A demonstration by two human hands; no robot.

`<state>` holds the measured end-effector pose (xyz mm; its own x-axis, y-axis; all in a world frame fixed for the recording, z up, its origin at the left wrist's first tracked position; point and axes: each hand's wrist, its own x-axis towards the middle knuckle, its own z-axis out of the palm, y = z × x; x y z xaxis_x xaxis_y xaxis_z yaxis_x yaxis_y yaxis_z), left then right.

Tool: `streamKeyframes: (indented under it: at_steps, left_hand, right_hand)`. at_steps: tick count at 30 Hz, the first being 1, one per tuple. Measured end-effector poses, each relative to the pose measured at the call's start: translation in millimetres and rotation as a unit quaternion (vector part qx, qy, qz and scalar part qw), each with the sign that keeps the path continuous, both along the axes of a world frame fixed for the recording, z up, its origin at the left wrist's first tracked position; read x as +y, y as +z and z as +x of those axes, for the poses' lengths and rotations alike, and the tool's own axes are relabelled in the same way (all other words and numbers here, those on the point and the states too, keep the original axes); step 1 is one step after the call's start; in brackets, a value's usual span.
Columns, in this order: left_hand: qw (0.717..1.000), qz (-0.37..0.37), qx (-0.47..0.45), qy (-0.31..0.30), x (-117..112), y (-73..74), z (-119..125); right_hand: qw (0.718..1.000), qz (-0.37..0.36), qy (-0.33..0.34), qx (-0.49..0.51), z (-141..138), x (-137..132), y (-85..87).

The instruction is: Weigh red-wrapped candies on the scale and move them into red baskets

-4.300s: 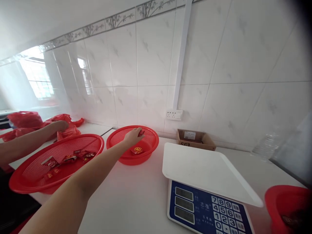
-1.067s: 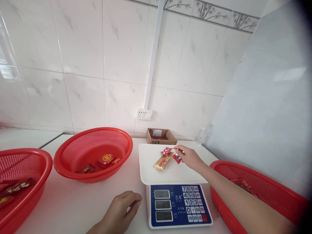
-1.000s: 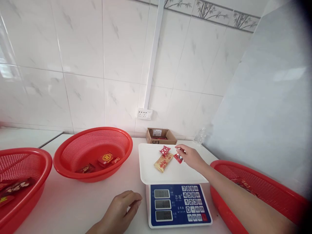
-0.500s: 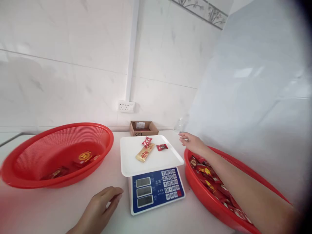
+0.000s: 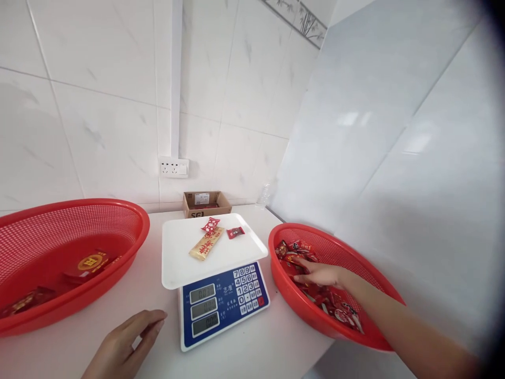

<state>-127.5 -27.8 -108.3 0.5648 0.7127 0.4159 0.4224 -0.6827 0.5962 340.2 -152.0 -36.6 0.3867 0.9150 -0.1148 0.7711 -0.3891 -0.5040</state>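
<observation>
My right hand (image 5: 321, 273) reaches into the right red basket (image 5: 347, 237), thumb and fingers apart over the wrapped snacks (image 5: 341, 310); the fingertips touch packets there. Low at the left, my left hand (image 5: 126, 342) hovers or rests by the digital scale (image 5: 232, 305), thumb against curled fingers, with nothing visible in it. On the scale's white tray (image 5: 177, 263) lie a gold snack packet (image 5: 205, 243), a red-and-white dotted candy packet (image 5: 210, 226) partly overlapping it, and a small dark red candy packet (image 5: 235, 232). Digits show faintly on the displays.
A left red basket (image 5: 138, 210) holds a few red packets (image 5: 89, 268). Behind the scale, against the tiled wall, stands a small cardboard box (image 5: 193, 213), with a clear plastic item (image 5: 263, 193) to its right. A wall socket (image 5: 173, 167) sits above.
My right hand has come down from beside the tray into the right basket. The view has turned right, shifting everything leftward. My left hand keeps its shape.
</observation>
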Motion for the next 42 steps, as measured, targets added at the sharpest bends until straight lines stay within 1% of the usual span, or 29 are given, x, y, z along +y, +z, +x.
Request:
streamKeyframes:
  at_steps: [2,3,6,9,11,13,18,21,23,25,26,28,30,31,32,34,35,37,38,40,42]
  left_hand:
    - [1.0,-0.001,0.005,0.004,0,1.5,0]
    - [1.0,0.0,0.006,0.006,-1,2.5,1]
    - [1.0,-0.002,0.006,0.006,-1,5.2,1]
    - [1.0,-0.009,0.003,0.004,-1,6.0,1]
    - [1.0,-0.014,0.003,0.005,0,4.9,0]
    - [1.0,-0.018,0.007,0.007,0,2.6,0]
    - [0.999,-0.038,0.017,0.009,1,-3.0,-2]
    - [0.999,-0.046,0.015,0.007,0,-2.9,-1]
    - [0.999,-0.044,0.009,0.0,-1,-0.6,0]
    - [0.999,-0.04,0.004,-0.008,-3,3.3,1]
    - [0.999,-0.038,0.003,-0.011,-5,5.5,2]
    - [0.999,-0.033,0.002,-0.01,-7,9.7,3]
    - [1.0,-0.03,0.003,-0.006,-9,12.8,4]
    - [0.999,-0.031,0.006,-0.005,-9,13.8,4]
    - [0.999,-0.033,0.007,-0.004,-10,14.5,3]
    - [0.999,-0.038,0.01,-0.004,-11,15.1,3]
    - [0.999,-0.042,0.011,-0.005,-11,15.3,2]
    - [0.999,-0.051,0.014,-0.007,-12,15.6,2]
    - [0.998,-0.055,0.017,-0.008,-12,15.9,2]
    - [0.998,-0.062,0.025,-0.008,-12,16.5,3]
    - [0.997,-0.067,0.032,-0.012,-12,16.8,4]
  right_hand:
    - [0.999,-0.042,0.031,0.013,-12,6,-3.6]
    - [0.998,-0.049,0.041,0.007,-18,9,-6.0]
    - [0.998,-0.01,0.042,-0.052,-29,16,-13.6]
    - [0.996,0.006,0.04,-0.075,-26,19,-12.8]
    - [0.997,0.002,0.039,-0.073,-20,20,-5.2]
    - [0.997,0.001,0.033,-0.066,-12,21,6.0]
    - [0.999,-0.016,-0.019,-0.048,2,16,31.8]
    - [0.996,0.001,-0.05,-0.073,7,15,44.2]
    - [0.994,0.026,-0.062,-0.086,6,21,53.6]
    - [0.994,0.068,-0.065,-0.056,-3,33,63.7]
    - [0.994,0.09,-0.062,-0.019,-10,41,68.4]
    - [0.988,0.115,-0.051,0.09,-32,57,75.8]
    - [0.979,0.095,-0.025,0.181,-59,73,78.8]
    - [0.977,0.076,-0.008,0.197,-73,80,78.3]
    - [0.981,0.056,0.009,0.187,-87,87,76.5]
    - [0.995,0.037,0.037,0.089,-109,99,70.2]
    - [0.998,0.04,0.049,0.024,-117,104,66.3]
    - [0.992,0.067,0.068,-0.083,-128,111,59.4]
    - [0.987,0.082,0.076,-0.114,-132,113,57.0]
    - [0.981,0.096,0.086,-0.143,-135,115,55.1]
    - [0.979,0.076,0.093,-0.167,-136,113,56.6]
